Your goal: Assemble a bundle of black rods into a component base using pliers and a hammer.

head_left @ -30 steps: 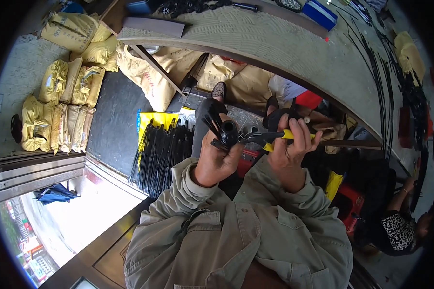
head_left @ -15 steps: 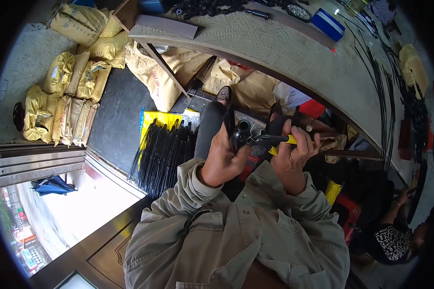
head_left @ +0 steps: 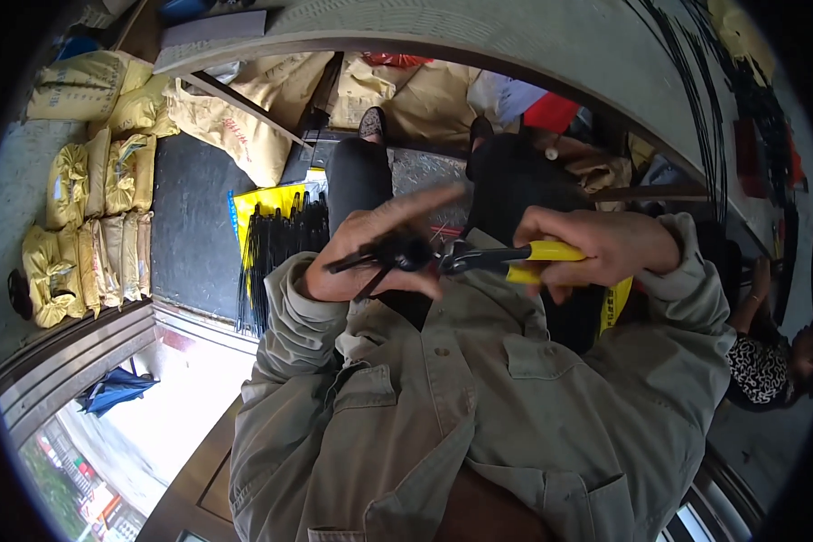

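Note:
My left hand (head_left: 357,248) holds a black umbrella frame (head_left: 414,254), its round end turned up toward me and thin dark ribs sticking out to the left. The thumb and index finger on that hand are stretched out and blurred. My right hand (head_left: 605,246) is closed round yellow-handled pliers (head_left: 483,259), with one handle above the other. The pliers' jaws are right beside the frame's round end; whether they grip anything there is too small to tell. Left of my leg stands a bundle of long black rods (head_left: 285,237) on a yellow bag (head_left: 266,200).
A workbench (head_left: 515,38) curves across the far side, with thin black rods (head_left: 696,108) on its right. Filled sacks (head_left: 90,244) are stacked at the left, beside a dark floor mat (head_left: 190,221). Large paper sacks (head_left: 434,95) lie under the bench. Another person (head_left: 757,366) is at the right.
My view has shifted, with the bench now farther up. My right hand has swung outward, levelling the pliers. My left fingers have spread, and the umbrella frame's ribs have tilted left.

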Demonstrator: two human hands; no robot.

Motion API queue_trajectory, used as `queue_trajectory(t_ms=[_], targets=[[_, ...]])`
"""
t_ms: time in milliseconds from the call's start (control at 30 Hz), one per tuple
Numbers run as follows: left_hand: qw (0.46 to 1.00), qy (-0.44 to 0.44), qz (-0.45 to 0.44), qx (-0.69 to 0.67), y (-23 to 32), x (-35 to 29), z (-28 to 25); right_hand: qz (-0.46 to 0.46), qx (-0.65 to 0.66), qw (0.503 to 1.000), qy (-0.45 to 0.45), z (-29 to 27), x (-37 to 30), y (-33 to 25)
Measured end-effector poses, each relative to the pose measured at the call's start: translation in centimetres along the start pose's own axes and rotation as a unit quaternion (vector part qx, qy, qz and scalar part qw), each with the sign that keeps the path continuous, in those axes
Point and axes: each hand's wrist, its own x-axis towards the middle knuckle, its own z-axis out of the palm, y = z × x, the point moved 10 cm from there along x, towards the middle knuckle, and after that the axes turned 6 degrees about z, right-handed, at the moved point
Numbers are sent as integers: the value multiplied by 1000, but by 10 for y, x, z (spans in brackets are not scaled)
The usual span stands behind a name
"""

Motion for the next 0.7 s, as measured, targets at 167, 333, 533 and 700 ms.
queue_trajectory(t_ms=[167,333,533,700], targets=[[985,-128,109,24,13,-2,19,-48,194,978,-66,24,5,1],[995,-53,47,75,5,-8,8,-212,-397,773,448,1,-41,-47],[987,-137,89,5,2,-5,24,-67,255,958,-112,32,-13,-3],[997,-33,55,37,-9,-2,10,-171,-258,902,300,-10,-32,-35]])
